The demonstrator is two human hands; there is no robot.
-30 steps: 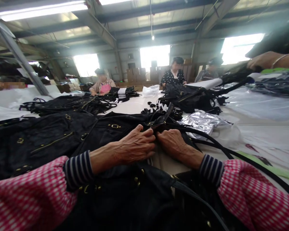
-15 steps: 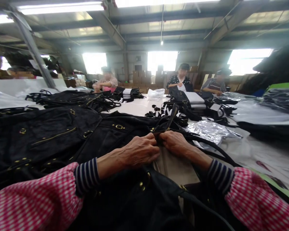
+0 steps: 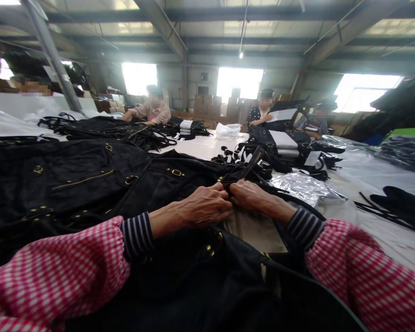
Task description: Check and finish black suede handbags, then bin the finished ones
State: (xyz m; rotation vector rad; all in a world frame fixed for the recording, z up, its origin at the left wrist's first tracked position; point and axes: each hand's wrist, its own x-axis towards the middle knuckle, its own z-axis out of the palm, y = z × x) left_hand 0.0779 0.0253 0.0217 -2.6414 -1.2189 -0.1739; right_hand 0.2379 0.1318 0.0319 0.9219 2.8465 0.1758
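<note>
A black bag (image 3: 193, 276) with gold studs lies right in front of me, its mouth open on a beige lining (image 3: 256, 228). My left hand (image 3: 207, 206) is closed, fingers curled on the bag's far rim. Close beside it, almost touching, my right hand (image 3: 247, 196) is also closed on that rim. The fingertips of both are hidden, so the exact part pinched cannot be seen. A black strap end (image 3: 254, 161) sticks up just beyond the hands.
More black bags (image 3: 69, 170) with gold buckles and zips cover the table at left. Crumpled clear plastic (image 3: 304, 186) lies right of my hands. Beyond it are stacked bags with white wraps (image 3: 283, 139). Black straps (image 3: 401, 207) lie at right. Several co-workers sit or stand across the table.
Both hands stay at the bag's rim and are slightly closer together. The view has shifted a little. Across the table a co-worker now holds a black bag with a white sheet raised.
</note>
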